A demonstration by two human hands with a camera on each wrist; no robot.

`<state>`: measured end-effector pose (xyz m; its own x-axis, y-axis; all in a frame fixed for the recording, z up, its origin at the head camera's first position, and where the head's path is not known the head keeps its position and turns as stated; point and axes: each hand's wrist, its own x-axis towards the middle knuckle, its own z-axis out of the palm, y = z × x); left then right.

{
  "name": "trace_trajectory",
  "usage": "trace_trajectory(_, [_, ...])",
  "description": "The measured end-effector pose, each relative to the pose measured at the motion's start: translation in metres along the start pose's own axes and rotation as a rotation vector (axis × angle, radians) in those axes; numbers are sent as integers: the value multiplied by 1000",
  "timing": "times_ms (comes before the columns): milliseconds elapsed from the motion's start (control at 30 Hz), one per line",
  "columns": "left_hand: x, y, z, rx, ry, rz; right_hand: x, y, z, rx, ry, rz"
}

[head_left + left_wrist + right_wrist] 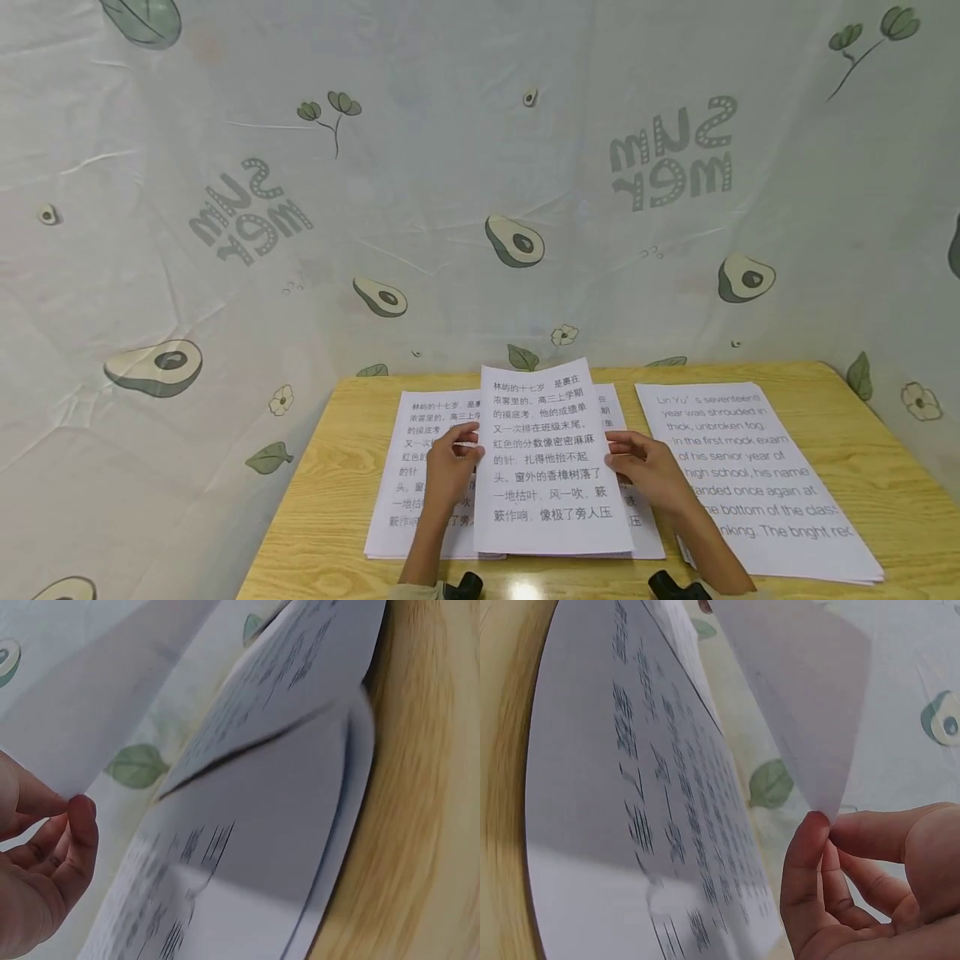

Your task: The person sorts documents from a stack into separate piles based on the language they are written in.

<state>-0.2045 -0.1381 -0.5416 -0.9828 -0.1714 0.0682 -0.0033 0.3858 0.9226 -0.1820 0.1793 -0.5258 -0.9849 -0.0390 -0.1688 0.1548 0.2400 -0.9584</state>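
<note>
A sheet of paper (pixel 551 467) printed with large Chinese text is held up above the table by both hands. My left hand (pixel 452 467) pinches its left edge between thumb and fingers; the left wrist view shows the left hand (pixel 49 855) at the sheet's edge. At the opposite edge my right hand (pixel 651 468) pinches the paper, and in the right wrist view thumb and forefinger of the right hand (pixel 870 877) meet on it. Beneath lie a left stack of Chinese pages (pixel 390 500) and another Chinese page stack (pixel 647 533), mostly hidden by the raised sheet.
To the right lies a stack of English-text pages (pixel 757 483), partly behind the right forearm. Everything rests on a wooden table (pixel 315 500). A pale curtain (pixel 450 167) printed with avocados and leaves hangs behind and to the left.
</note>
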Motion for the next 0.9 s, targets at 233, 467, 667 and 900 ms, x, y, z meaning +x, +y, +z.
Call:
trace_trajectory(233, [6,-14,-24,41,31,-12,6,-4,31,66,-13,-5])
trace_trajectory(467, [14,-27,-49,83,55,-8,12,-11,63,88,-6,-5])
trace_trajectory(667, [18,-34,-68,96,70,-6,16,-15,87,99,5,-18])
trace_trajectory(900, [20,-44,-85,137,94,-37,18,-12,109,94,-6,-32])
